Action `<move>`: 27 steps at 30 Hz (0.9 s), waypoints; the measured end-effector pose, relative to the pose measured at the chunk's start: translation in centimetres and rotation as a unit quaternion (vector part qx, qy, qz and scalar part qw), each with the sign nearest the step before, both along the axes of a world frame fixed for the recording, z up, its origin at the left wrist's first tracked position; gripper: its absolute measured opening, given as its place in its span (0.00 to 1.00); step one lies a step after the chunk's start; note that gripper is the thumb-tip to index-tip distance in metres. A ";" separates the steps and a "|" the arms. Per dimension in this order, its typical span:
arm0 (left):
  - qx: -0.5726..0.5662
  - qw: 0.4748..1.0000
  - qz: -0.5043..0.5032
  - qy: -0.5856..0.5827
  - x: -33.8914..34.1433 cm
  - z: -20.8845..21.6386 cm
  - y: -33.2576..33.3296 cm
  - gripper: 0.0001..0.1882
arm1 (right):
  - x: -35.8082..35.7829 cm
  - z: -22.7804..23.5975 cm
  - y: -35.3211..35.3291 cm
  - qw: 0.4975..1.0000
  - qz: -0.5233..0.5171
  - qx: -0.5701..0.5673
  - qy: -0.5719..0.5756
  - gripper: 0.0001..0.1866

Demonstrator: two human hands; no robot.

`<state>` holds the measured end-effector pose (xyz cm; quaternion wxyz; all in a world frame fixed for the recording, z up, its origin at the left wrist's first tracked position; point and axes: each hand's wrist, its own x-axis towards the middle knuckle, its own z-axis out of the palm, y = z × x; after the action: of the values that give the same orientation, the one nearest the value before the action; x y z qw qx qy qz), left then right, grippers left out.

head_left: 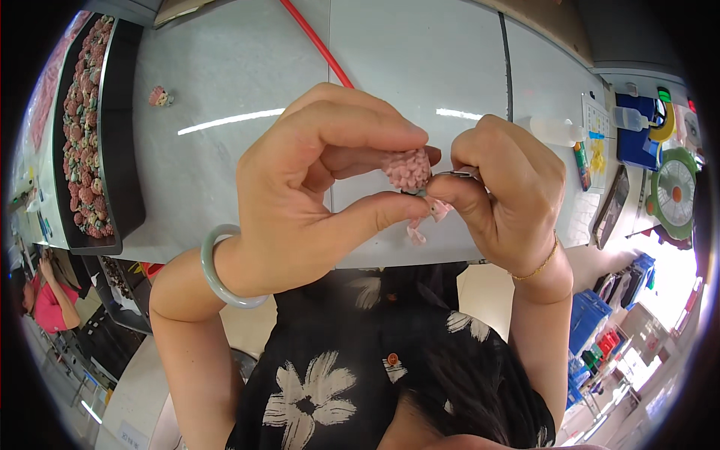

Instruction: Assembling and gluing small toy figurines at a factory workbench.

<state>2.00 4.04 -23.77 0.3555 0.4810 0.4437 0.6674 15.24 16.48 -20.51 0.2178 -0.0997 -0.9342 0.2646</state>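
Observation:
Over the table's near edge, my left hand [315,165] pinches a small pink knobbly figurine [407,171] between its thumb and fingers. Pale pink ribbon-like parts [417,231] hang below the figurine. My right hand [510,191] is closed, with thumb and forefinger pressed on a thin, shiny metal tool [454,174]. The tool's tip meets the figurine's lower right side; its exact kind is hidden by my fingers. Alone on the grey table [225,172], to the left, lies a similar small figurine [160,96].
A black tray [127,142] full of pink knobbly figurines stands at the left. A red rod [319,43] lies at the back. To the right are squeeze bottles [555,131], a blue bin [636,139] and a green round fan [673,193]. Another person [51,300] sits far left.

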 end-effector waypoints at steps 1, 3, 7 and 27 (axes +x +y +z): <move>0.000 1.000 0.004 0.001 0.0 0.0 0.0 0.24 | 0.0 0.0 0.0 1.000 -0.001 0.003 0.001 0.18; -0.001 1.000 0.007 0.001 0.1 -0.2 0.0 0.24 | 0.0 -0.1 0.0 1.000 -0.001 0.005 0.003 0.18; 0.014 1.000 0.009 0.017 -0.1 -0.5 0.0 0.25 | 0.0 -0.3 -0.1 1.000 -0.003 0.024 0.003 0.17; 0.015 0.999 0.024 0.025 -0.1 -0.7 -0.1 0.25 | 0.0 -0.6 -0.2 0.999 -0.002 0.029 -0.015 0.18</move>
<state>1.85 3.91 -24.47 0.3211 0.4923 0.4541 0.6696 15.20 16.28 -21.07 0.2071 -0.0994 -0.9444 0.2353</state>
